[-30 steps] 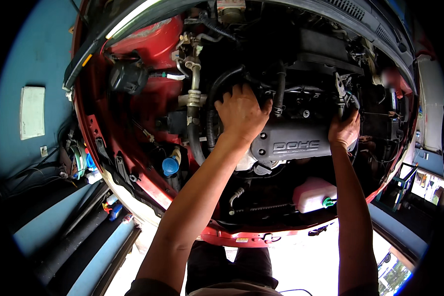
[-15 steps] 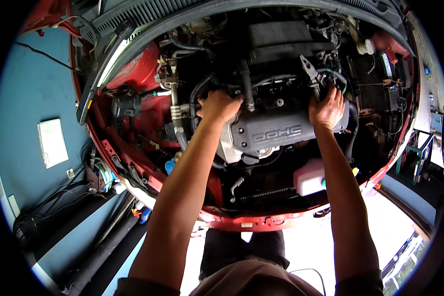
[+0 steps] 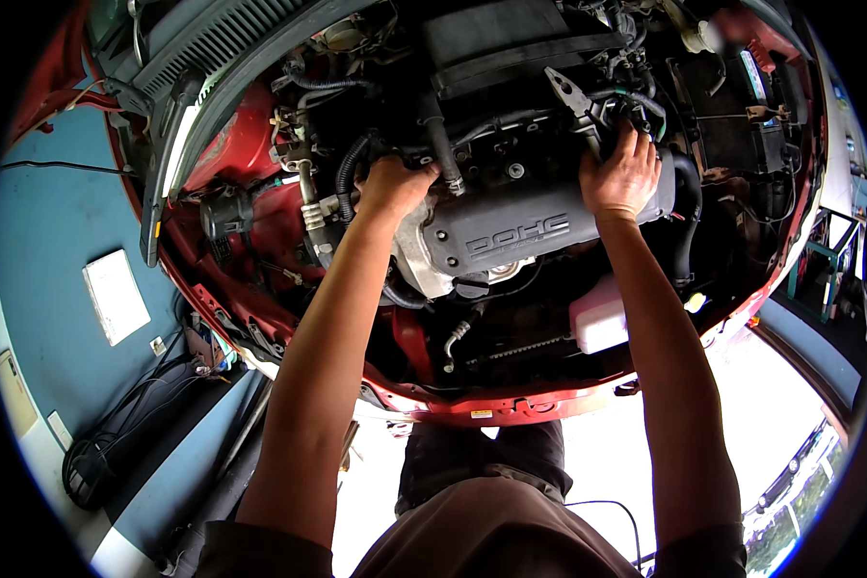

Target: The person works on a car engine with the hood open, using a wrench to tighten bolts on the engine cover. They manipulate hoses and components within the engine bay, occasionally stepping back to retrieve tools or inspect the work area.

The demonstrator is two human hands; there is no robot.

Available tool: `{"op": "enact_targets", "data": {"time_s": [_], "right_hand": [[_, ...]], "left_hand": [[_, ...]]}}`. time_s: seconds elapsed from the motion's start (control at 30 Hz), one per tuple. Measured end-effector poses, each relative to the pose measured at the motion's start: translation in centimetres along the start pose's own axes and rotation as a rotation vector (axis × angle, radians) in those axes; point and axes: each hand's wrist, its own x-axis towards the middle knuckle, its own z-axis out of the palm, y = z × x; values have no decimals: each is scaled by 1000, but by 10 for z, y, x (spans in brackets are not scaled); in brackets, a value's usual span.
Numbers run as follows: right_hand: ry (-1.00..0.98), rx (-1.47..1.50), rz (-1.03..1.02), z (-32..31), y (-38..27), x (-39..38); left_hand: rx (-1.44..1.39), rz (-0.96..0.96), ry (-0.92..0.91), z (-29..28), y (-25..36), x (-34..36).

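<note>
My right hand [image 3: 622, 181] lies over the far right part of the black engine cover [image 3: 511, 241]. Its fingers are curled round the handles of a pair of metal pliers [image 3: 568, 93]. The pliers' jaws point up and to the left, away from me, and touch no part that I can make out. My left hand [image 3: 393, 191] rests at the cover's left end, beside a black corrugated hose [image 3: 347, 175]. Its thumb reaches right toward the foot of a black upright tube [image 3: 441, 144]. The other fingers drop out of sight, and their grip is hidden.
A black box-shaped housing [image 3: 496, 40] sits behind the engine. At the right is the battery [image 3: 727, 120]; a pinkish-white reservoir [image 3: 599, 318] stands near the front. A lit work lamp [image 3: 175, 154] leans at the left. The red front edge [image 3: 501, 403] of the bay lies before me.
The view has shifted and tilted, so the engine appears higher and further left. The pliers stick out slightly further from my right hand. My left hand stays at the cover's left end.
</note>
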Motion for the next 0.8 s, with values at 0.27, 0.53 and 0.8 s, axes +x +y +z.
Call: {"op": "enact_targets", "data": {"time_s": [0.27, 0.53, 0.8], "right_hand": [[-5, -13, 36, -1, 5, -2], [113, -26, -14, 8, 10, -4], [119, -68, -14, 14, 6, -3]], "left_hand": [[8, 146, 115, 1, 12, -13], [-531, 336, 169, -31, -25, -59], [296, 1016, 435, -57, 6, -23]]}}
